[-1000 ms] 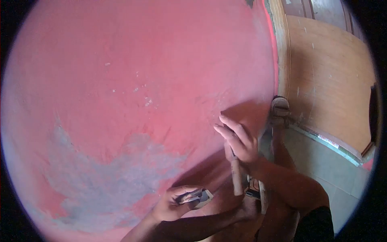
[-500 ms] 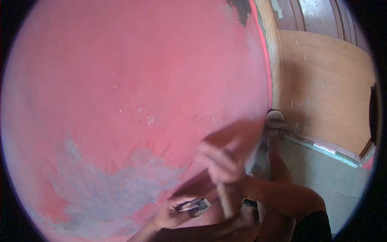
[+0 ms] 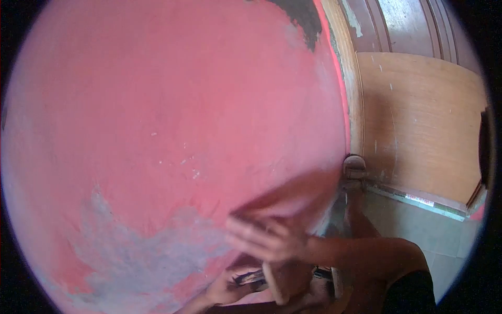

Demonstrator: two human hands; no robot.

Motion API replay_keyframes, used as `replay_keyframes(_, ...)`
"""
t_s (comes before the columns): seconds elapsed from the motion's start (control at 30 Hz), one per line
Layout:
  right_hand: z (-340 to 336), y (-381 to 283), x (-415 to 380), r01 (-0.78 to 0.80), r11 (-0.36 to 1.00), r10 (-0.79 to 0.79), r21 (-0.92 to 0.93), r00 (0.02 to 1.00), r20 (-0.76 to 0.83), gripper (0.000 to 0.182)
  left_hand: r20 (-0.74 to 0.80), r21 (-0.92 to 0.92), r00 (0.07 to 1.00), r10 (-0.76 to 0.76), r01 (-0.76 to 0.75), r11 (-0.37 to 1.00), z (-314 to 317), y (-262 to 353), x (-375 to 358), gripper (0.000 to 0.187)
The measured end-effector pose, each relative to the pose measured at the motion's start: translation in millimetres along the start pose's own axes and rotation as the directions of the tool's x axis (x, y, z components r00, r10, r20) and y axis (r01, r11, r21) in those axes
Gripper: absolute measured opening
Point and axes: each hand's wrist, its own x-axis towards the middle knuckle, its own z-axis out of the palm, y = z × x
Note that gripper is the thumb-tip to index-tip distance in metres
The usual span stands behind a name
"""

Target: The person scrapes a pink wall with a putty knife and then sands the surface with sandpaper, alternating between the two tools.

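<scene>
A large pink wall [image 3: 172, 104] with grey worn patches fills most of the view. My right hand [image 3: 269, 240] is close against it at the lower middle, smeared by motion, with its shadow beside it. A pale wooden handle [image 3: 275, 283] sticks out below this hand; the other end of the tool is hidden by the fingers. Lower left of it, my left hand [image 3: 224, 288] is curled around a small object with a dark and silvery face [image 3: 250, 277], whose kind I cannot tell. The grey patch [image 3: 146, 251] on the wall spreads left of both hands.
A pale wooden trim [image 3: 355, 110] edges the wall, with a rounded brown block [image 3: 354, 166] at its foot. Right of it stands a light wooden panel [image 3: 423, 115]. Grey floor tiles [image 3: 418, 225] lie below. A dark buckle-like piece [image 3: 325, 273] shows at the bottom.
My right hand and the wooden handle have moved left, the hand also lower in view. My left hand stays curled at the bottom. The wall's marks have shifted down in view.
</scene>
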Motion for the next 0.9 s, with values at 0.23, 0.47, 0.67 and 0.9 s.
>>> replay_keyframes(0.23,14,26,-45,-0.207,0.978,0.203,-0.040,0.976,-0.080,0.035,0.030,0.106,0.999,-0.034,0.031,0.994,3,3,-12,0.045)
replay_keyframes(0.47,9,-24,-7,-0.073,0.985,0.093,0.159,0.988,-0.122,0.038,-0.022,-0.085,0.999,0.038,-0.040,0.996,2,8,-1,0.045)
replay_keyframes(0.67,9,36,-40,-0.283,0.956,0.281,-0.081,0.959,-0.034,0.048,-0.062,0.001,0.998,-0.026,0.026,1.000,1,1,-17,0.044)
replay_keyframes(0.9,4,-10,-15,-0.131,0.986,0.136,0.104,0.990,-0.037,0.046,-0.029,-0.016,1.000,-0.001,0.001,1.000,-3,1,-6,0.046)
